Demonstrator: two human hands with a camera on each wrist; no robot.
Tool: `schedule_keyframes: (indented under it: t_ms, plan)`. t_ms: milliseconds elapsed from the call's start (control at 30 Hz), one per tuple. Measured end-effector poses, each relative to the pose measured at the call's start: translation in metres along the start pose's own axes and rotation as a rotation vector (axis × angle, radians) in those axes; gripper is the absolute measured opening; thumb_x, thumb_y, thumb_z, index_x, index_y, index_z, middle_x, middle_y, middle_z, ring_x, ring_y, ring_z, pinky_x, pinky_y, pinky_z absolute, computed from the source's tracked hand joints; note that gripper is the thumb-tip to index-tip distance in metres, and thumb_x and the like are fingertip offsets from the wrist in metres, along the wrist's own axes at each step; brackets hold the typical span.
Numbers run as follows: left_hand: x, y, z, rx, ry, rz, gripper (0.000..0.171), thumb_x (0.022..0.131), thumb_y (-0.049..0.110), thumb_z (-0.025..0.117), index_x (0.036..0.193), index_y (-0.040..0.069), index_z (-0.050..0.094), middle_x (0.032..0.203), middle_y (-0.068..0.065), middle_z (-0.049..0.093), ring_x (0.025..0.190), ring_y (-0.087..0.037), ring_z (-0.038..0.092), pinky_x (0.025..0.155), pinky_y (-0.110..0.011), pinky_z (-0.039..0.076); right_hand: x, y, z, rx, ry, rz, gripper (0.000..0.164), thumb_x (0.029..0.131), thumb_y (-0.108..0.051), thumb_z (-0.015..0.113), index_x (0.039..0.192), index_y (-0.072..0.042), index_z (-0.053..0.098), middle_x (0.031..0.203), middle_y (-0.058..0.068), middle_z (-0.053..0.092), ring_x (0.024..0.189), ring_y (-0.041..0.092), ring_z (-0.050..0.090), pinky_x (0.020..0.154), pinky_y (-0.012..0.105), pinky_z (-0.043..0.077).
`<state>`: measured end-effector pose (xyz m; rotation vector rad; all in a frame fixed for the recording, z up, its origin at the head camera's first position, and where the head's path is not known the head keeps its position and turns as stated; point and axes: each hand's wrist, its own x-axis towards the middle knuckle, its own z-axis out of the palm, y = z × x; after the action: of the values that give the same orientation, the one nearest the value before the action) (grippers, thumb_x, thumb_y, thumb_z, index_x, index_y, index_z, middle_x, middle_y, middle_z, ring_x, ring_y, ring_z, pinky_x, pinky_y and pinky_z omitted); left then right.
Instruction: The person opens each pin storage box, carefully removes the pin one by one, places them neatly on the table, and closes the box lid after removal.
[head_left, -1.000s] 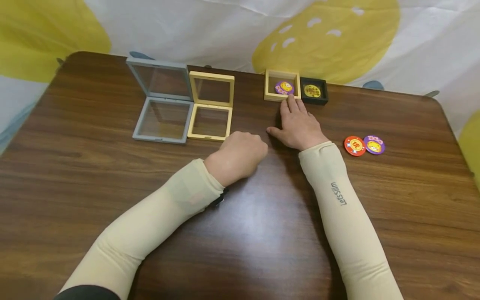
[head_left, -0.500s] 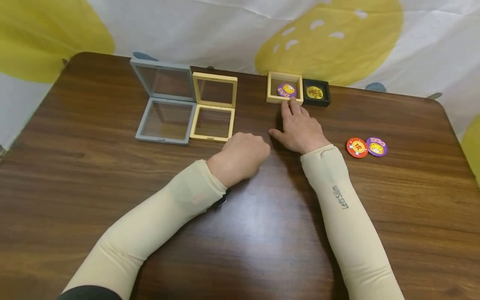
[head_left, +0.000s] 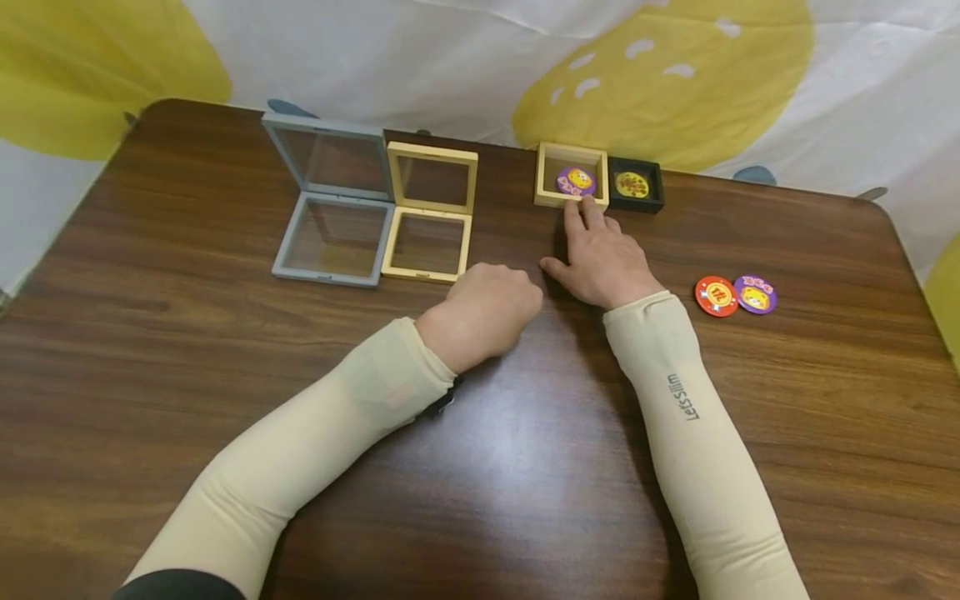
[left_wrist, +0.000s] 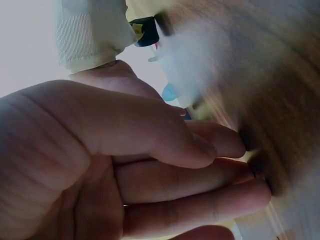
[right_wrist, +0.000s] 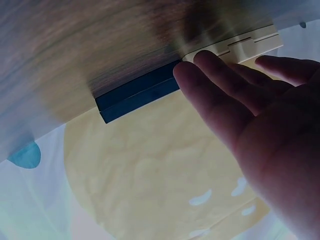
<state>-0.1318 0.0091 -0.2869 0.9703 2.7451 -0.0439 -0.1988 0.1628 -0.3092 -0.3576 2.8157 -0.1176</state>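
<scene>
In the head view my right hand (head_left: 603,258) lies palm down with its fingers stretched out, fingertips right at the front wall of a cream box frame (head_left: 550,198). Inside that box is a round purple badge (head_left: 576,180) with a yellow cartoon figure. A smaller black box frame (head_left: 637,206) stands against its right side and contains a round yellow badge (head_left: 632,185). My left hand (head_left: 483,315) rests on the table, holding nothing. Its fingers are loosely bent in the left wrist view, tips at the wood.
Two hinged clear-window frames, one grey-blue (head_left: 279,265) and one yellow (head_left: 420,274), stand with raised lids at the back left. Red (head_left: 716,297) and purple (head_left: 756,295) round badges lie side by side at right. A patterned cloth (head_left: 450,50) hangs behind the table.
The head view has shifted slightly. Both hands, the boxes and the badges keep their places relative to each other.
</scene>
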Motion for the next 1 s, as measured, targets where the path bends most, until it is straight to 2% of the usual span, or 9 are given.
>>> schedule_keyframes:
  t_ms: [233, 600, 833, 1000]
  plan:
    - [-0.0002, 0.0001, 0.0001, -0.006, -0.006, 0.001, 0.016, 0.088, 0.004, 0.057, 0.089, 0.009, 0.072, 0.09, -0.008, 0.071, 0.074, -0.022, 0.065, 0.068, -0.042, 0.058, -0.0001, -0.0003, 0.0019, 0.011, 0.008, 0.004, 0.084, 0.093, -0.042, 0.053, 0.151, -0.005, 0.005, 0.157, 0.023, 0.011, 0.139, 0.047, 0.024, 0.103, 0.063, 0.036]
    - [-0.0001, 0.0007, -0.0012, -0.008, -0.026, -0.012, 0.015, 0.089, 0.005, 0.057, 0.091, 0.009, 0.071, 0.09, -0.007, 0.071, 0.073, -0.019, 0.063, 0.068, -0.041, 0.058, -0.0023, -0.0009, 0.0018, -0.031, 0.057, -0.037, 0.084, 0.093, -0.039, 0.054, 0.149, 0.003, 0.008, 0.152, 0.028, 0.021, 0.142, 0.042, 0.019, 0.117, 0.053, 0.019]
    - [0.0008, 0.0009, 0.0004, -0.01, -0.017, -0.011, 0.015, 0.087, 0.004, 0.057, 0.089, 0.009, 0.071, 0.089, -0.007, 0.071, 0.073, -0.019, 0.063, 0.068, -0.042, 0.058, -0.0036, -0.0002, 0.0003, -0.036, 0.054, -0.032, 0.086, 0.092, -0.039, 0.055, 0.148, 0.006, 0.007, 0.152, 0.027, 0.022, 0.143, 0.04, 0.019, 0.118, 0.052, 0.017]
    - [0.001, 0.0008, 0.0009, -0.002, -0.012, -0.01, 0.016, 0.087, 0.003, 0.056, 0.088, 0.01, 0.071, 0.088, -0.007, 0.071, 0.072, -0.018, 0.062, 0.067, -0.041, 0.058, -0.0046, 0.0014, -0.004, -0.053, 0.051, -0.037, 0.082, 0.094, -0.038, 0.053, 0.147, 0.007, 0.01, 0.15, 0.029, 0.025, 0.139, 0.044, 0.024, 0.118, 0.051, 0.019]
